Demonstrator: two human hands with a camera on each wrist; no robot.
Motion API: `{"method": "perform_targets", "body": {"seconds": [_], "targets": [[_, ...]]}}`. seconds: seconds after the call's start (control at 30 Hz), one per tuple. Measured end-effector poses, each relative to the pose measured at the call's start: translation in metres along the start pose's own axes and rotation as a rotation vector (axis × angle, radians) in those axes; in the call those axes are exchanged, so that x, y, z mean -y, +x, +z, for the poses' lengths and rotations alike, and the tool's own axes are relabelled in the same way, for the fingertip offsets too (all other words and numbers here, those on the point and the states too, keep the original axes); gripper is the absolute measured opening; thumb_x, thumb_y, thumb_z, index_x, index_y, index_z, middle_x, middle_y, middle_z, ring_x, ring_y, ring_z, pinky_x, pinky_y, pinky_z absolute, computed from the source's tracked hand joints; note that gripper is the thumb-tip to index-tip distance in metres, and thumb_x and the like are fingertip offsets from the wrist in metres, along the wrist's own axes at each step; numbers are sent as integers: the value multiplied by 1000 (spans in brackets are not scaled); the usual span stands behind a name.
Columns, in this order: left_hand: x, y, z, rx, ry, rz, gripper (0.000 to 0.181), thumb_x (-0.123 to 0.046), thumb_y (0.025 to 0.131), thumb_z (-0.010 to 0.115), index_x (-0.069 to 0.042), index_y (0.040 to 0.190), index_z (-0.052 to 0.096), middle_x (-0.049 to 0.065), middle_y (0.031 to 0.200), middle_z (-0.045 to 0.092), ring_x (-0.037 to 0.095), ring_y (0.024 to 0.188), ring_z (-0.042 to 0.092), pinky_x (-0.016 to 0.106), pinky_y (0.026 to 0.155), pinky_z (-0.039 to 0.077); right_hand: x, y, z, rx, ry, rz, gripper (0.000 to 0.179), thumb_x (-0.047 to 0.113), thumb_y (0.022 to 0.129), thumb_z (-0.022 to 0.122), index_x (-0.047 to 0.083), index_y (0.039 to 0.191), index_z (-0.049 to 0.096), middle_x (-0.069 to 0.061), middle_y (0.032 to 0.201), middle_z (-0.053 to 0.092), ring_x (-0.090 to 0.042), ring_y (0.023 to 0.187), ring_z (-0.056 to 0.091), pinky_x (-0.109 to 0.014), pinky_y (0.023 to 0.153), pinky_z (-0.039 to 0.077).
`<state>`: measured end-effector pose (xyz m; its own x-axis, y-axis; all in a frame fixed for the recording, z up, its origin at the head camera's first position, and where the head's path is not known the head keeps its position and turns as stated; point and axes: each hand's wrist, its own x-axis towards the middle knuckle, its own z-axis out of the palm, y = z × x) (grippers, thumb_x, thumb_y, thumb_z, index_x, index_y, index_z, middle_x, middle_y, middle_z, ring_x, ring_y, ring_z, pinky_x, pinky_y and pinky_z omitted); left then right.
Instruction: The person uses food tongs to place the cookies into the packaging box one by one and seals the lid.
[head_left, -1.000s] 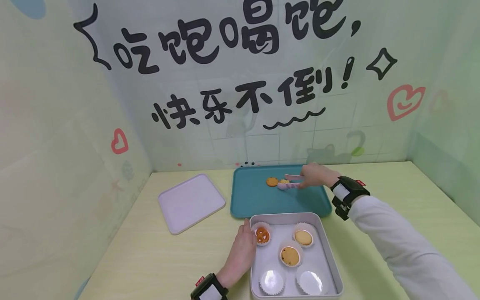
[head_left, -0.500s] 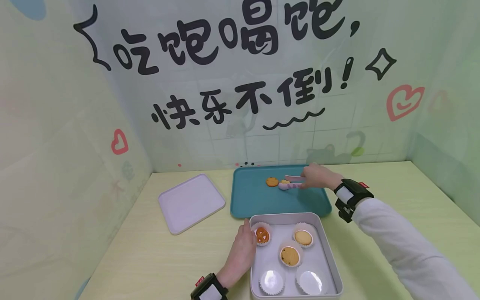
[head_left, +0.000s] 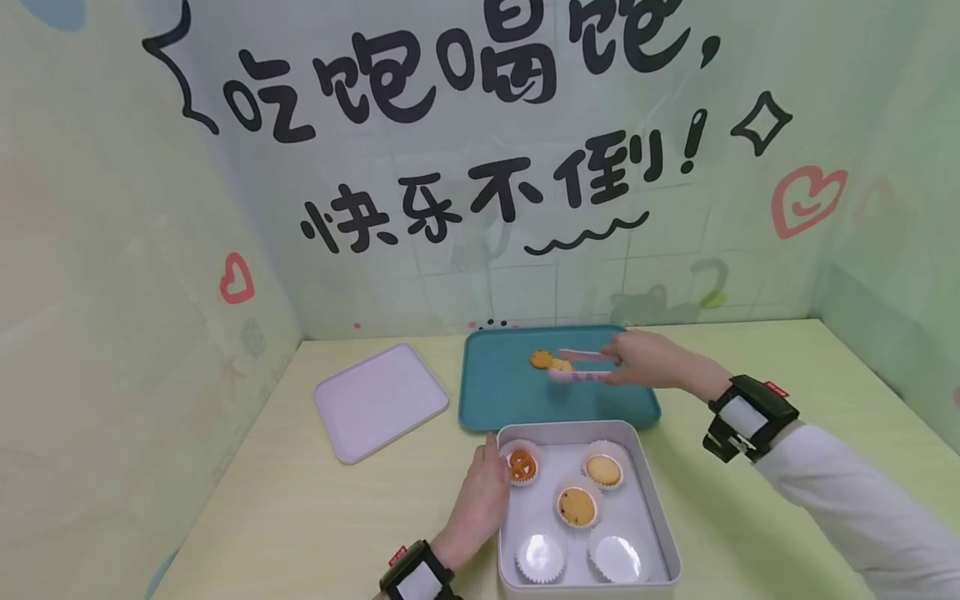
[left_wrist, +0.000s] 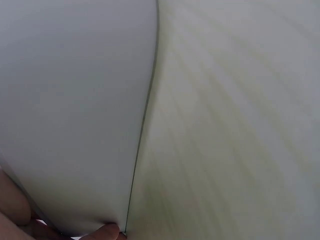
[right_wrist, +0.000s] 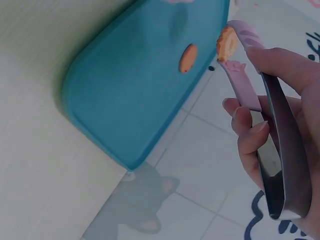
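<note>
In the head view my right hand grips metal tongs with pink tips above the teal tray. Pinched between those tips is a ridged butter cookie, plainest in the right wrist view. A round brown cookie lies on the tray beside it. My left hand rests along the left wall of a pale box, its fingers fairly straight. The left wrist view shows a fingertip touching the low corner of the box; the thumb is hard to make out.
Inside the box stand paper cups: one with a pretzel, one with a plain cookie, one with a speckled cookie, and two with nothing in them, including a front-left cup. A lilac tray lies left.
The tongs have risen off the teal tray with the butter cookie between their tips. My right wrist has swung to the right and lower in view. The left hand stays against the box.
</note>
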<state>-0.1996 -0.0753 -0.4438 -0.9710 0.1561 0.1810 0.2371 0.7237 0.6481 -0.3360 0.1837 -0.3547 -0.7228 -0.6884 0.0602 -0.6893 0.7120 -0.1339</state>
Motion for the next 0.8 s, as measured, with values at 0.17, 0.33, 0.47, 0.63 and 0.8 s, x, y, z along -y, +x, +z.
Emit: {"method": "perform_targets", "body": {"seconds": [0.17, 0.33, 0.47, 0.63, 0.8], "targets": [[0, 1, 1, 1, 1, -1, 42, -3, 95, 40, 21, 127, 30, 32, 113, 44, 37, 105, 47, 45, 85, 42, 25, -24, -9, -51, 12, -101, 30, 28, 81, 68, 4, 99, 65, 5, 74, 48, -8, 61, 47, -25, 54, 43], [1, 1, 2, -10, 8, 7, 41, -2, 94, 41, 22, 125, 31, 32, 111, 45, 38, 104, 47, 45, 85, 42, 48, -45, -12, -82, 31, -223, 30, 24, 79, 69, 4, 101, 64, 8, 76, 46, -2, 52, 39, -21, 50, 39], [2, 2, 2, -3, 7, -1, 41, -3, 95, 40, 22, 126, 30, 32, 112, 44, 38, 105, 47, 44, 86, 42, 64, -60, -12, -66, 53, -278, 30, 23, 80, 69, 4, 102, 64, 9, 80, 47, 0, 52, 37, -17, 49, 38], [2, 2, 1, 10, -7, -12, 42, -4, 95, 39, 21, 127, 30, 32, 115, 43, 37, 108, 46, 44, 88, 40, 80, -74, -8, -61, 51, -348, 33, 23, 78, 71, 3, 104, 64, 6, 86, 52, 1, 57, 42, -16, 51, 41], [1, 1, 1, 2, -6, 8, 41, -2, 95, 39, 22, 126, 30, 32, 113, 44, 38, 107, 46, 45, 88, 40, 94, -81, 1, -33, 18, -422, 36, 27, 77, 72, 7, 105, 65, 4, 93, 56, -2, 65, 50, -15, 57, 45]]}}
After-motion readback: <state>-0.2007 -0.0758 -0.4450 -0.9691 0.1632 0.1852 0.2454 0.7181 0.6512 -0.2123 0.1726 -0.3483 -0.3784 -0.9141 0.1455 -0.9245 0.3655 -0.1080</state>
